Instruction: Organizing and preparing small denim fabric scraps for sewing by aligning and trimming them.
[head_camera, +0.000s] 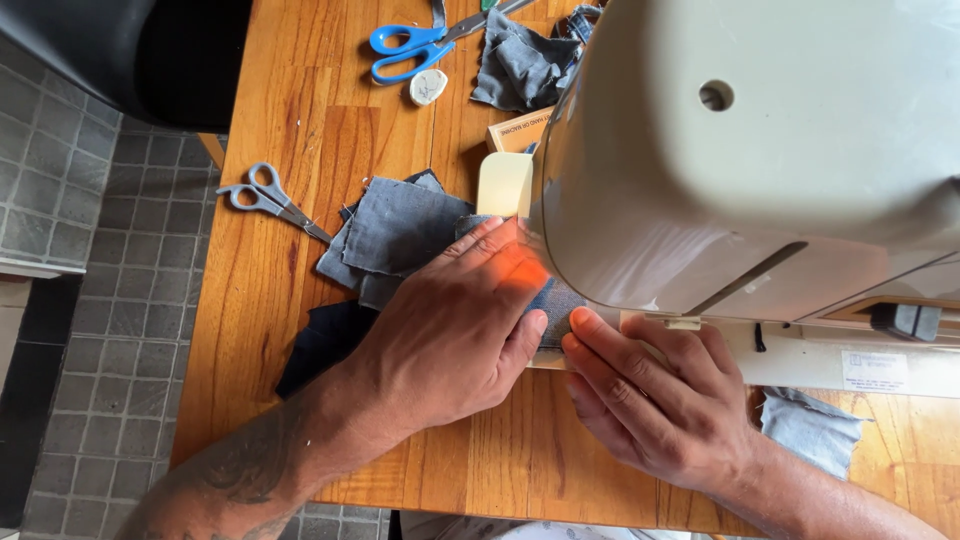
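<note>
My left hand (455, 325) lies flat, fingers together, pressing a denim piece (556, 300) on the bed of a cream sewing machine (760, 150). My right hand (650, 395) presses the same denim from the near side, its fingertips touching the cloth beside my left thumb. Most of the denim piece is hidden under both hands and the machine head. A stack of grey-blue denim squares (400, 232) sits just beyond my left hand, and a dark fabric piece (325, 340) lies under my left wrist.
Grey scissors (268, 200) lie on the wooden table (290, 110) at left. Blue-handled scissors (415, 48), a white chalk piece (428, 87) and crumpled denim scraps (525, 65) sit at the far side. Another denim scrap (810, 430) lies at right. The tiled floor (90, 300) is left.
</note>
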